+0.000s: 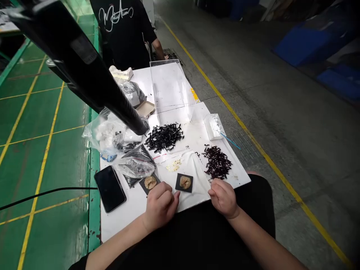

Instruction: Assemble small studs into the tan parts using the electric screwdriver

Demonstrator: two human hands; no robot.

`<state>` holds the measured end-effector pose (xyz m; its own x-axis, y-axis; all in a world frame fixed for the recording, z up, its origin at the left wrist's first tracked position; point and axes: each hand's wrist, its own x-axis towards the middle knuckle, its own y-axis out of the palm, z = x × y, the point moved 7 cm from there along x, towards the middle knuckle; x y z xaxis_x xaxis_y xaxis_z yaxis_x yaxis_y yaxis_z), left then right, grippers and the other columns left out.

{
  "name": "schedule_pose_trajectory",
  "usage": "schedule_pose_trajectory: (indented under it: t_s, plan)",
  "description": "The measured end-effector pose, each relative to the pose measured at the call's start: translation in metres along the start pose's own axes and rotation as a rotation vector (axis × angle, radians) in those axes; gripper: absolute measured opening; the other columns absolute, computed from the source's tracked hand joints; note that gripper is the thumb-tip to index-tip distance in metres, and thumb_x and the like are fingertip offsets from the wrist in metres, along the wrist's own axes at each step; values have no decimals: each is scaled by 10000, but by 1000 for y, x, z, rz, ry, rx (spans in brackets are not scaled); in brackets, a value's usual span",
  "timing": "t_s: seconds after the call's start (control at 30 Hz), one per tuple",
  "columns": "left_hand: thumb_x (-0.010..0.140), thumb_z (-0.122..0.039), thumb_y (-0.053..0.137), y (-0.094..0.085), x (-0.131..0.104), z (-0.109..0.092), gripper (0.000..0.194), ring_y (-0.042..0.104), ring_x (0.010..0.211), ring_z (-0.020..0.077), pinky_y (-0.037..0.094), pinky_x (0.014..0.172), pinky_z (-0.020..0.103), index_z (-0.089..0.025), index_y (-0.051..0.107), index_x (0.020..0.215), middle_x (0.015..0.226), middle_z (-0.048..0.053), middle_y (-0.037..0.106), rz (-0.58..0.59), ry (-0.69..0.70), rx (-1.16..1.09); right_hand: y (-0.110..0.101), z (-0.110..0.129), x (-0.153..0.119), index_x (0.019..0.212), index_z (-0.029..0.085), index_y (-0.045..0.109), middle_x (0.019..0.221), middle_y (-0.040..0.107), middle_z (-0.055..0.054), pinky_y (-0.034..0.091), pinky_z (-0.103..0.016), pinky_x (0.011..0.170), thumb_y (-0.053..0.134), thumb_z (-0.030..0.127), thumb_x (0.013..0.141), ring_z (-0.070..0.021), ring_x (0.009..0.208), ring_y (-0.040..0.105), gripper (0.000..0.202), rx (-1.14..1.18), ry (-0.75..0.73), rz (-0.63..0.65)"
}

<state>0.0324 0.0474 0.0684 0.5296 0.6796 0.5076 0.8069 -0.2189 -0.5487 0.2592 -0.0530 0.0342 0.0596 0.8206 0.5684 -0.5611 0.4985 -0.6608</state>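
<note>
My left hand [161,204] is closed like a fist at the near edge of the table, beside a dark square pad with a tan lump [150,182] that it partly covers. Another dark pad [179,183] with a tan lump [185,182] lies just right of that hand. My right hand [223,197] has its fingers curled together at the table edge, just below a heap of small dark reddish pieces [217,163]. Anything inside either hand is hidden. Small gold pieces [174,165] lie scattered on a white cloth [194,168] between and beyond the hands.
Black pieces [164,137] lie heaped mid-table, with a clear acrylic box [171,93] behind. Plastic bags [112,131] and a phone [110,188] are at left. A small clear tray [213,126] holds a blue stick [230,141]. A black column [92,71] slants overhead. A person [123,37] sits beyond.
</note>
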Motion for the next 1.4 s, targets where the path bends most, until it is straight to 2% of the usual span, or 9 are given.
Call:
schedule_pose_trajectory:
  t_s: [0.17,0.3,0.4,0.6,0.73,0.97,1.17,1.3,1.4]
  plan:
    - [950,-18,728,0,-2,-4,373,526,678,143,402,605,299,-240,450,837,814,-4,589,3,72,65,0,5,2,819,236,593,745,596,-29,478,-322,639,472,322,1156,-178,682,567,368,29,-61,3]
    - [939,-20,751,3,-2,-8,371,518,680,141,394,620,303,-235,464,841,819,-2,608,3,106,125,-2,7,7,1117,216,717,892,717,-44,564,-310,717,622,205,1086,-173,790,677,101,38,-82,71]
    - [935,-25,764,4,-4,-8,376,510,676,135,384,622,301,-232,466,837,819,-6,609,-21,109,190,-9,0,14,1264,209,728,1019,738,-72,598,-326,811,669,134,1046,-186,906,704,239,18,-42,131]
    - [948,-59,767,8,-7,-8,357,517,681,131,410,630,293,-231,478,828,821,-7,619,-65,115,339,-19,-33,35,1164,205,804,1017,704,-90,516,-434,927,716,277,1056,-255,983,628,157,-271,58,331]
    - [961,-70,757,8,-6,-6,362,516,673,121,401,613,275,-228,470,805,797,-14,614,-86,90,359,-15,-36,45,1124,217,799,998,679,-71,451,-425,885,743,297,1050,-248,965,580,123,-326,17,411]
    - [986,-91,740,8,-5,-4,355,517,668,111,399,609,274,-226,473,794,792,-18,623,-64,67,326,-6,-26,52,1053,219,771,1004,677,-64,401,-423,845,750,246,1036,-244,967,564,39,-369,11,386]
    - [979,-83,747,5,-5,-3,367,506,662,107,379,608,275,-222,462,794,797,-24,610,-85,57,246,1,-24,47,1026,215,750,994,685,-76,385,-428,845,714,244,1057,-254,953,551,56,-411,3,395]
    - [980,-84,741,4,-5,-2,365,477,647,106,359,596,277,-224,460,794,785,-33,594,-98,52,225,0,-20,47,1056,216,717,1055,702,-97,438,-445,884,644,250,1089,-281,1003,588,87,-386,18,416]
    - [984,-92,729,5,-6,-2,370,476,640,111,366,598,280,-225,450,779,767,-32,591,-101,52,215,-4,-12,54,1112,221,671,1138,708,-115,503,-454,969,565,253,1125,-290,1084,641,111,-223,68,367]
